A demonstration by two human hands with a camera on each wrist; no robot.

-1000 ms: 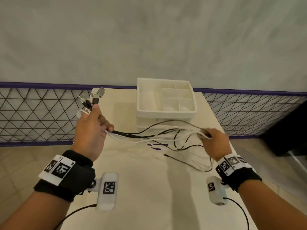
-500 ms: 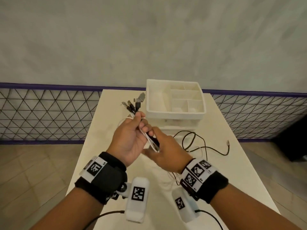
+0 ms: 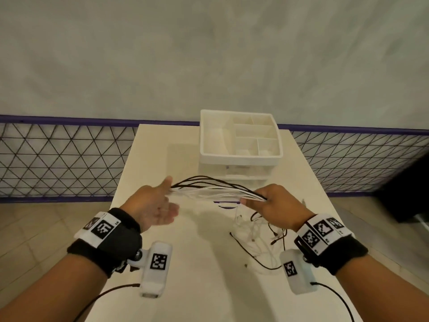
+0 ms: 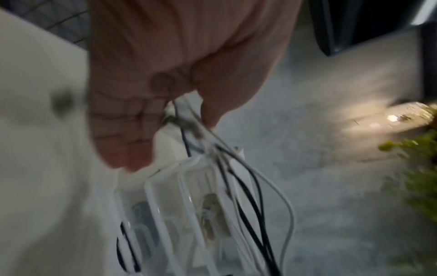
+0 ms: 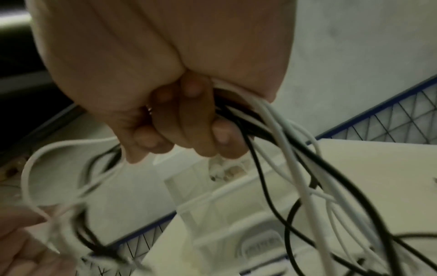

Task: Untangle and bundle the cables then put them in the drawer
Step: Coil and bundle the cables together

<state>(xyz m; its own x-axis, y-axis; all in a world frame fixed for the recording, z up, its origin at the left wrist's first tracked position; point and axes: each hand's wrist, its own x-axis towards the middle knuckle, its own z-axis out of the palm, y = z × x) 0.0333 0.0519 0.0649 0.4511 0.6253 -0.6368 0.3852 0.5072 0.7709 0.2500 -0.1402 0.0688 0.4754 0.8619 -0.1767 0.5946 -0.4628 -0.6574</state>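
Observation:
A bunch of black and white cables (image 3: 216, 190) stretches in the air between my two hands, above the table (image 3: 185, 287). My left hand (image 3: 170, 189) pinches one end between thumb and fingers, thumb pointing up; the left wrist view shows the strands (image 4: 236, 168) leaving that grip (image 4: 165, 112). My right hand (image 3: 255, 201) is a fist round the other end, with curled fingers (image 5: 201, 130) closed on the cables (image 5: 295, 168). The loose tails (image 3: 255, 240) hang from the right hand and lie tangled on the table. The white drawer unit (image 3: 240, 156) stands just behind the hands.
The drawer unit has an open compartment tray on top and translucent drawers (image 3: 234, 173) below. A dark wire fence (image 3: 58, 159) runs behind the table on both sides. A dark object (image 3: 408, 189) stands on the floor at the right.
Half a second ago my hands were close together at the table's middle. They have drawn apart, pulling the cables out into a span between them. The plug ends no longer stick up above my left hand.

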